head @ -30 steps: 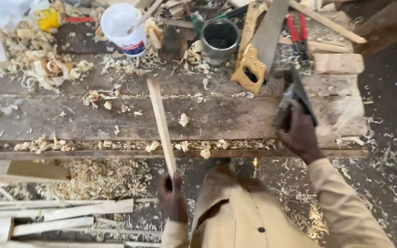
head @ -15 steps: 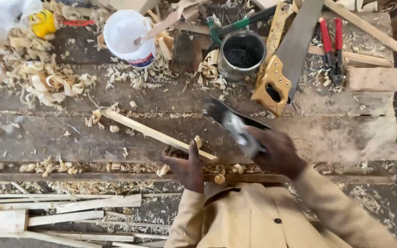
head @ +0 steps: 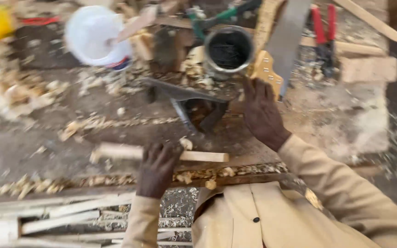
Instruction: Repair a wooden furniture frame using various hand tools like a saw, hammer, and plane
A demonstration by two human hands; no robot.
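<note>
The workbench (head: pixel 345 115) is strewn with shavings. Behind the strip (head: pixel 198 156), a dark metal tool (head: pixel 189 103) lies on the bench, with a tin can (head: pixel 229 50), a white bucket (head: pixel 93 36) and a saw (head: pixel 276 50) farther back.

The strip lies flat near the front edge, its long axis left to right and its right end tipped slightly toward the person.

The left hand (head: pixel 157 167) presses down on its middle with curled fingers. The right hand (head: pixel 263 112) hovers spread and empty, right of the tool. Pressing squarely would likely stop the strip from pivoting.

Bright, even daylight, soft shadows, heavy motion blur throughout, worst toward the left edge
</note>
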